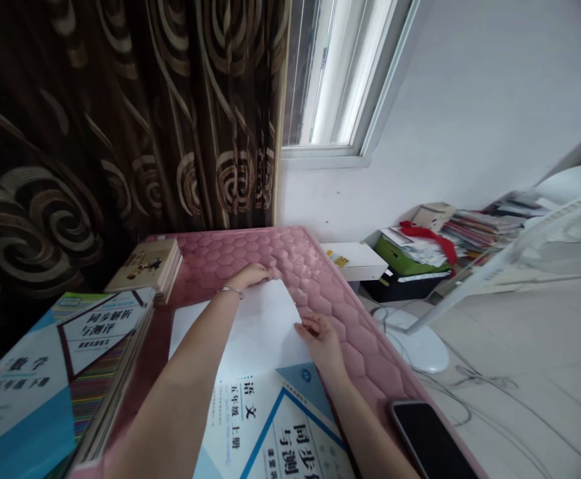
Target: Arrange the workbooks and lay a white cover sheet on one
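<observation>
A blank white sheet of paper [263,326] lies over the upper part of a blue and white workbook [250,416]. My left hand [253,274], with a silver bracelet at the wrist, pinches the sheet at its far edge. At the sheet's right edge, my right hand [320,338] has thumb and fingers closed on the paper. Another white area shows left of my left forearm, partly hidden by it. My forearms cover parts of the workbook, and its near end runs out of view.
Blue workbooks [36,386] are stacked at left, with tan books [145,266] behind. A black phone [433,439] lies near the right edge of the pink quilted cover [343,306]. Beyond stand a white box [353,259], a white fan [410,339] and cables on the floor.
</observation>
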